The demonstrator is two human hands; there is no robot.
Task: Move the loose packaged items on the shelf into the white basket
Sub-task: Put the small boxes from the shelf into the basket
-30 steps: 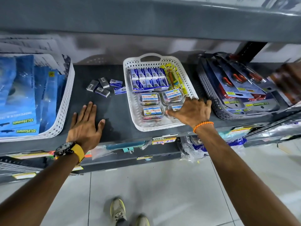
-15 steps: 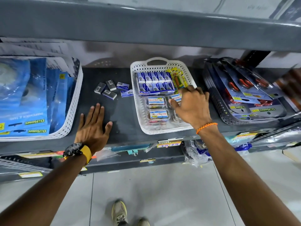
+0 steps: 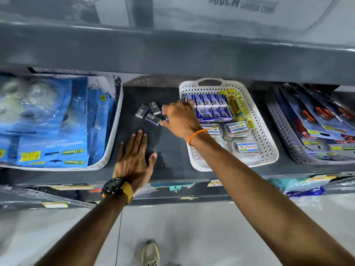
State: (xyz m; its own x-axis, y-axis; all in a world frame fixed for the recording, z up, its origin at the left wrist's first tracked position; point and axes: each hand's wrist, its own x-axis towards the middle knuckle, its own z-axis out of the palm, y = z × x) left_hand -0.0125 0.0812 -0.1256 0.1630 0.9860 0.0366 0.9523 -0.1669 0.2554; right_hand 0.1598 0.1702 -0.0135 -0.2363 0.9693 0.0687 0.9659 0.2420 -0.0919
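Three small grey boxes (image 3: 152, 119) lie loose on the dark shelf (image 3: 172, 150), left of the white basket (image 3: 210, 80). The basket holds rows of blue packets, clear labelled boxes and a yellow pack. My right hand (image 3: 181, 119) reaches across the basket's left rim, fingers curled down over the loose blue packets (image 3: 167, 118). Only a blue sliver of them shows, so any grip is hidden. My left hand (image 3: 134, 158) lies flat on the shelf with fingers spread, holding nothing, nearer the front edge than the grey boxes.
A white basket of blue D-Homes packs (image 3: 57, 131) stands at the left. A dark basket of carded red-handled tools (image 3: 317, 127) stands at the right. An upper shelf (image 3: 172, 50) overhangs closely. Price tags line the front edge; grey floor below.
My right hand left the inside of the white basket and swung left, over its rim, onto the loose blue packets. My left hand stayed flat on the shelf.
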